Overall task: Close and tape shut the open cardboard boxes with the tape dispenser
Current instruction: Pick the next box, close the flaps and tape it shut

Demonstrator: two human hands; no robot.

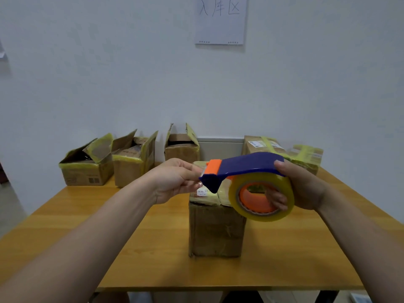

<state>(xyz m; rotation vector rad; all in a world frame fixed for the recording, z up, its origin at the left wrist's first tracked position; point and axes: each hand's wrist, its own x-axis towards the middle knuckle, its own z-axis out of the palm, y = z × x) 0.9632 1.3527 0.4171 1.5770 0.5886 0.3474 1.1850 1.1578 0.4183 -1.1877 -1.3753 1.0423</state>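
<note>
- The right hand (306,189) grips the dispenser (247,165), thumb over the blue handle and fingers curled through the orange core of the tape (261,216).
- The left hand (175,180) pinches at the dispenser's nose, apparently on the loose end of the tape. The film there is too clear to make out.
- Both hands are raised just above the box (216,230), which stands in the middle of the tabletop (131,248) with its flaps down and old yellowish tape across the top.
- The step in hand looks to be drawing out a length to start the seal.
- To do it well:
  - Pull the end straight and level so the film does not fold on itself.
  - Land it down the box's near or far side, below the top edge, and rub it flat with the left hand.
  - Run the dispenser along the flap seam under steady tension.
  - Keep the flaps pressed, since they may lift.
  - Tilt the blade down to cut only once past the opposite edge.
- Three open boxes (87,171) wait along the far left edge of the tabletop.
- Two taped boxes (308,156) sit at the far right corner.
</note>
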